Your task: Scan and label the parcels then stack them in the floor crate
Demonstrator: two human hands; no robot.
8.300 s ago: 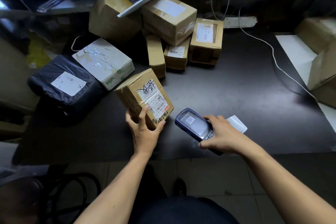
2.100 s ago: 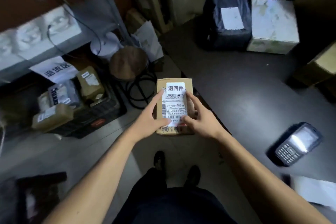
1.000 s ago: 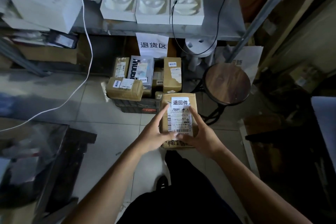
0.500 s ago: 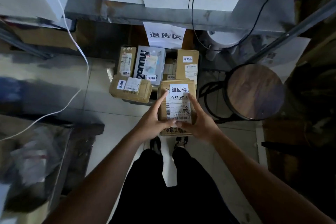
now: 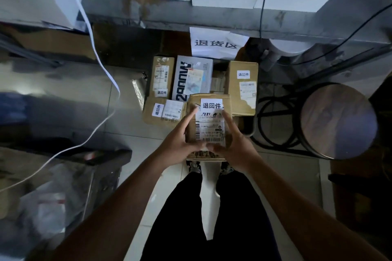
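Cardboard parcel [image 5: 209, 125] at centre, held above the floor and over the near edge of the crate's contents, between both hands. White sticker [image 5: 211, 105] with printed characters across the parcel's top edge, directly above a barcode shipping label [image 5: 210, 130] covering most of the upper face. Left hand [image 5: 182, 140] gripping the parcel's left side, index finger extended up to the sticker's left corner, thumb curled in under the label's lower edge. Right hand [image 5: 232, 144] gripping the right side likewise, index finger extended along the label's right margin, thumb meeting the left one near the bottom. Behind and below the parcel, floor crate [image 5: 247, 127] mostly hidden, only a dark corner visible at right; inside, a flat brown box [image 5: 164, 113] at left, a tall narrow brown box [image 5: 162, 76] behind it, a grey printed box [image 5: 192, 79] at centre, and a brown box [image 5: 244, 88] at right, three brown ones carrying small white stickers. Paper sign [image 5: 216, 43] hanging from the metal shelf [image 5: 212, 19] above the crate. Round wooden stool [image 5: 337, 121] to the right, well apart from the parcel. White cable [image 5: 99, 63] trailing down across the left. Black trouser legs and shoe tips directly beneath the parcel, on pale floor tiles [image 5: 135, 131].
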